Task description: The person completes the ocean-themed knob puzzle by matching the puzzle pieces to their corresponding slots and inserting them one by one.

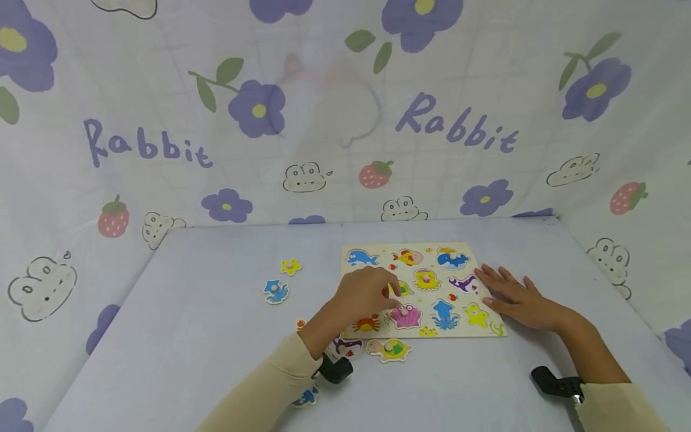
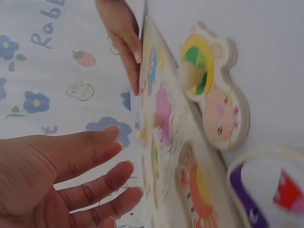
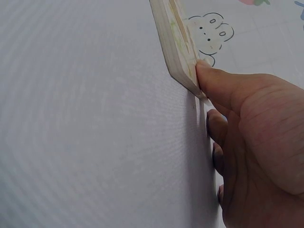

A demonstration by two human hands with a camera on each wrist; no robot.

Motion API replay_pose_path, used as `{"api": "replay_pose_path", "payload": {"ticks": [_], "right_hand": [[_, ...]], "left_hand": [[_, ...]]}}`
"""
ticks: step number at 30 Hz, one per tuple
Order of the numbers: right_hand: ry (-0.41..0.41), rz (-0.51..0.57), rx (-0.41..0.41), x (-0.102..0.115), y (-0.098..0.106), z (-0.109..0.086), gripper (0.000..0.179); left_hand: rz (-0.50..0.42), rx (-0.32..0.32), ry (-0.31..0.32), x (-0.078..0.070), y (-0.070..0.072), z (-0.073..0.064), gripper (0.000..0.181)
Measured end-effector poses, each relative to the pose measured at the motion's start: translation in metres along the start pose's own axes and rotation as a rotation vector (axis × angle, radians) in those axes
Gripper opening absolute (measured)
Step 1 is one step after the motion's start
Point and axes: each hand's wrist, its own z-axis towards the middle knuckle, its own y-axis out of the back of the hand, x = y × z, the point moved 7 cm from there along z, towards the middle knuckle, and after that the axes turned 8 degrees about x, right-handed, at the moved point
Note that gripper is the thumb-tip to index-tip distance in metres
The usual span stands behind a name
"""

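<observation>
A wooden sea-animal puzzle board [image 1: 378,333] lies on the table. Above its left part hovers my left hand [image 1: 367,294], fingers loosely bent and apart, holding nothing. Just beside those fingers sits the pink shell piece [image 1: 406,317] with its knob, in its place on the board. A yellow octopus piece [image 1: 426,280] with a knob sits mid-board. My right hand [image 1: 520,303] rests flat at the right edge, its thumb [image 3: 221,85] touching the board and its other fingers on the table. By the near edge lie a turtle piece [image 1: 390,349] and a purple-and-white piece [image 1: 345,348], partly hidden.
Left of the board lie a yellow star piece [image 1: 290,267] and a blue squid piece [image 1: 276,291]. A blue piece [image 1: 306,396] shows nearer, partly behind my left sleeve [image 1: 270,378]. Patterned cloth [image 1: 335,132] hangs behind the white table [image 1: 189,336].
</observation>
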Motion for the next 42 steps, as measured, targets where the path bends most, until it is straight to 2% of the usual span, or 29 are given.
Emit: {"api": "replay_pose_path", "payload": {"ticks": [7, 10, 15, 23, 30, 35, 42], "right_hand": [[0.000, -0.002, 0.000, -0.002, -0.001, 0.002, 0.074], [-0.001, 0.005, 0.000, -0.002, -0.001, 0.003, 0.074], [-0.006, 0.007, -0.004, -0.002, -0.002, 0.003, 0.074], [-0.009, 0.006, 0.001, -0.001, -0.004, 0.001, 0.074], [0.000, 0.013, -0.005, 0.002, -0.005, 0.003, 0.073], [-0.009, 0.011, -0.002, 0.001, -0.006, 0.002, 0.074], [-0.010, -0.011, -0.003, 0.001, -0.001, 0.003, 0.074]], "left_hand": [[-0.122, -0.027, -0.043, 0.023, 0.021, -0.022, 0.018], [-0.170, -0.031, -0.050, 0.034, 0.025, -0.032, 0.017], [-0.192, -0.035, -0.024, 0.049, 0.028, -0.050, 0.015], [-0.242, 0.015, 0.003, 0.065, 0.018, -0.080, 0.017], [-0.209, 0.016, -0.030, 0.075, 0.010, -0.098, 0.018], [-0.208, 0.039, -0.030, 0.076, 0.004, -0.103, 0.018], [-0.185, 0.063, -0.047, 0.070, -0.002, -0.102, 0.016]]}}
